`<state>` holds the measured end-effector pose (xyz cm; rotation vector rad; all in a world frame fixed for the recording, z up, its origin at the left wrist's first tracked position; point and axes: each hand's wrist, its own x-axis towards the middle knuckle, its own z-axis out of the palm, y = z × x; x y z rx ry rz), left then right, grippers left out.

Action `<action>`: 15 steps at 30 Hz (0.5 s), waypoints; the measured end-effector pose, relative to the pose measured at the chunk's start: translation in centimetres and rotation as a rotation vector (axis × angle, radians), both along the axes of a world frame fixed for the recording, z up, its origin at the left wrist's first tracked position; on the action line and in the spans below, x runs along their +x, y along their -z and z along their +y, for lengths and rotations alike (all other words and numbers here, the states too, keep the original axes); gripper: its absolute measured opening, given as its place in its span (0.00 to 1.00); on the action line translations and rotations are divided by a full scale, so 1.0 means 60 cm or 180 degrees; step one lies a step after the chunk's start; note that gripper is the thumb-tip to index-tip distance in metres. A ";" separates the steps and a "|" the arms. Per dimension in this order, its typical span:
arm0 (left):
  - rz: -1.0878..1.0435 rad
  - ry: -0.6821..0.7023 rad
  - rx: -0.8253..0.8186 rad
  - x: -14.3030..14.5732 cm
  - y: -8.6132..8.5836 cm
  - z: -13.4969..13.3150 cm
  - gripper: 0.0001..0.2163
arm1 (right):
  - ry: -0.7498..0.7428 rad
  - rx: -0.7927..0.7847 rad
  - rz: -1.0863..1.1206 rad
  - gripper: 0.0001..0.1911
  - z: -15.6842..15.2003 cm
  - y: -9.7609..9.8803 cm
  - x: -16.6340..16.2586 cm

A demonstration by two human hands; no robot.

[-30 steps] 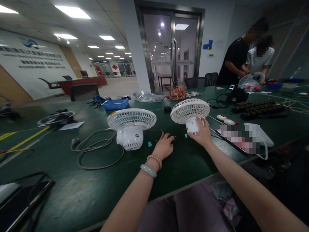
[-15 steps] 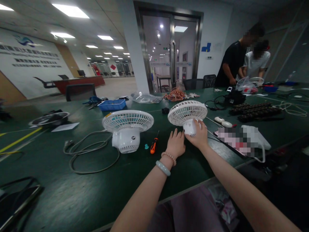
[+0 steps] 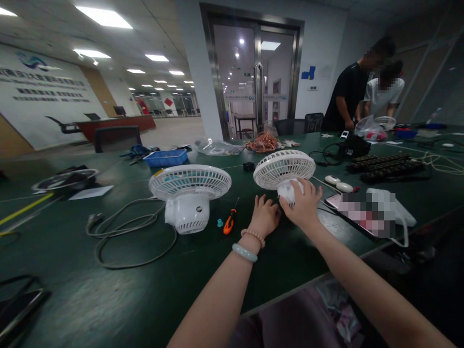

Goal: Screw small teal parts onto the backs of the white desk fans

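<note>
Two small white fans lie face-up on the green table. My right hand is wrapped round the motor housing of the right fan. My left hand, with a bead bracelet and a pale bangle on the wrist, rests on the table just left of that housing, fingers curled under; what they hold, if anything, is hidden. An orange-handled screwdriver lies left of my left hand, and a small teal part beside it. The left fan stands untouched, its grey cable looping to the left.
A blue tray, a plastic bag and orange parts sit further back. Black keyboards, white cables and a blurred flat item are on the right. Two people work at the far right end. A fan guard lies left.
My left hand let go of the screwdriver and moved right to the right fan's housing. My right hand shifted its grip on that housing. The view drifted slightly.
</note>
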<state>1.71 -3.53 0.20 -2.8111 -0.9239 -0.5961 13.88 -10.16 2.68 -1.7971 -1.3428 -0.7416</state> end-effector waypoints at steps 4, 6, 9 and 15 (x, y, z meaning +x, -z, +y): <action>-0.0294 -0.0169 0.0023 0.004 -0.009 0.007 0.12 | -0.0722 0.0256 -0.0820 0.14 0.018 -0.064 -0.001; -0.0429 -0.0235 0.0022 0.005 -0.014 0.010 0.10 | -0.0883 0.0352 -0.0968 0.14 0.036 -0.081 0.002; -0.0549 -0.0271 0.0006 0.003 -0.019 0.012 0.08 | -0.1064 0.0381 -0.0914 0.12 0.058 -0.071 0.014; -0.0780 -0.0404 -0.0046 0.003 -0.026 0.011 0.08 | -0.1369 0.0201 -0.0278 0.09 0.066 -0.019 0.051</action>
